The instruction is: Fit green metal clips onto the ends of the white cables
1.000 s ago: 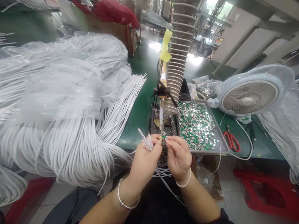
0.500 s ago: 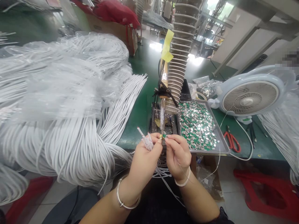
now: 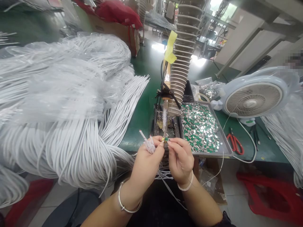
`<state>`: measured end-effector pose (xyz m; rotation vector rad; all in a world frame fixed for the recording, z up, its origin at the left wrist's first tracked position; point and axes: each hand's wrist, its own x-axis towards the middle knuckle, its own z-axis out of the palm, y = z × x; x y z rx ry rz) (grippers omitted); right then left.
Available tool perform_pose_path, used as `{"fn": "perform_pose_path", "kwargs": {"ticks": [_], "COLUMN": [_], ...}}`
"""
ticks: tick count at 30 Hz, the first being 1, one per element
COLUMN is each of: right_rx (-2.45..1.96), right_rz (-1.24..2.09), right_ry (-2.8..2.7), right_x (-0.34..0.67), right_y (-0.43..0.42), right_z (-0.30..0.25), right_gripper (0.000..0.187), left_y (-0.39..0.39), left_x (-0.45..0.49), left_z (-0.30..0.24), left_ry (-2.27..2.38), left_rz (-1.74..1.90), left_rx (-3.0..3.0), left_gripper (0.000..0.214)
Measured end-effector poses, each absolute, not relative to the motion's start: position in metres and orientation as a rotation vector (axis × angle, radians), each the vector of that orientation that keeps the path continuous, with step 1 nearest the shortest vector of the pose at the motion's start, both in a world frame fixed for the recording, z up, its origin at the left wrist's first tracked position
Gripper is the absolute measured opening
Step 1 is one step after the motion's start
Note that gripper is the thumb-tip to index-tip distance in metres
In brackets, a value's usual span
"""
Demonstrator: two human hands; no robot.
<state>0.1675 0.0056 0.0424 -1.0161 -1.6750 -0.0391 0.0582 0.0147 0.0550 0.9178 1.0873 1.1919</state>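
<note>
My left hand (image 3: 146,162) is closed round a few white cable ends (image 3: 148,142) that stick up past its fingers. My right hand (image 3: 180,159) pinches a small green circuit board (image 3: 166,139) between thumb and forefinger. Both hands meet at the tip of a fixed soldering iron (image 3: 164,118) that hangs down over a dark stand (image 3: 156,126). The board and a cable end sit right under the iron's tip. A metal tray (image 3: 224,143) heaped with small green and silver boards (image 3: 200,126) lies just right of the iron.
A huge pile of white cables (image 3: 66,104) under clear plastic covers the left of the green bench (image 3: 142,104). A ribbed fume hose (image 3: 181,56) rises behind the iron. A desk fan (image 3: 254,96) and red-handled scissors (image 3: 234,142) are on the right. Red stool (image 3: 272,192) below.
Almost nothing has moved. Both hands stay at the iron's tip with only slight shifts of the fingers.
</note>
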Motion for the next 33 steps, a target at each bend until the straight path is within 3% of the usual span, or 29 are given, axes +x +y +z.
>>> {"fn": "perform_pose_path", "kwargs": {"ticks": [33], "right_rx": [-1.045], "right_rz": [-0.059], "right_ry": [-1.659], "right_x": [0.1651], "right_y": [0.0068], "right_z": [0.0430], "right_gripper": [0.027], "left_y": [0.0154], "left_x": [0.0578], "left_z": [0.0584], "left_ry": [1.107], "left_rz": [1.200], "left_rx": [0.968], "left_gripper": [0.015]}}
